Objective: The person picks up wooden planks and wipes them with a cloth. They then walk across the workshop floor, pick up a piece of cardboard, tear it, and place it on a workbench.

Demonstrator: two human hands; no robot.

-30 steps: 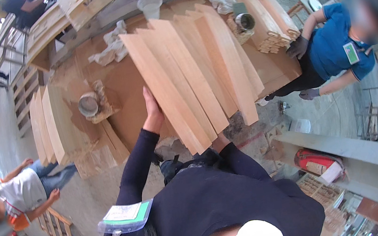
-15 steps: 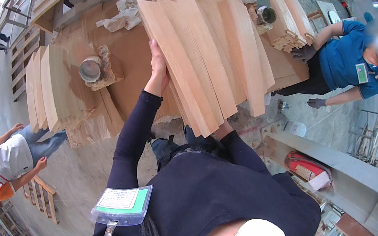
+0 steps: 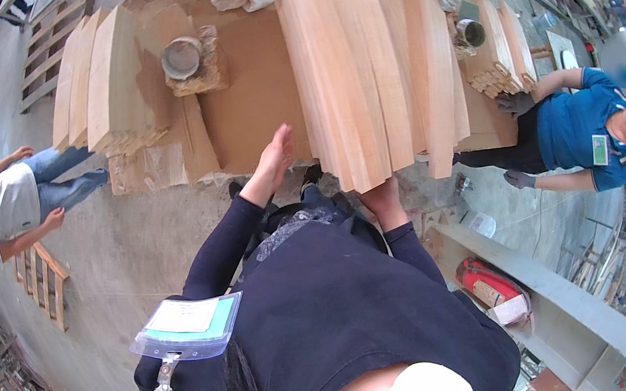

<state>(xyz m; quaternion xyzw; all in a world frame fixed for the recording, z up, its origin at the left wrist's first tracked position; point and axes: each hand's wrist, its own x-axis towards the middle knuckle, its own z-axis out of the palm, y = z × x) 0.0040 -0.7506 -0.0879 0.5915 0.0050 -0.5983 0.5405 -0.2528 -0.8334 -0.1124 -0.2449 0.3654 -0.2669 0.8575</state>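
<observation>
While pale stacked planks stand left of a metal can, the left hand is open, fingers extended and empty, apart from the central row of wooden boards on the cardboard-covered table. The right hand sits at these boards' near ends; its fingers are hidden, so its grip cannot be told. Judging by the staggered ends, tapping with a flat palm while bracing the row's sides should align it best.

Readable text: none | near left: badge in clear holder, print is too small | right: green-white badge on blue shirt, also not readable
</observation>
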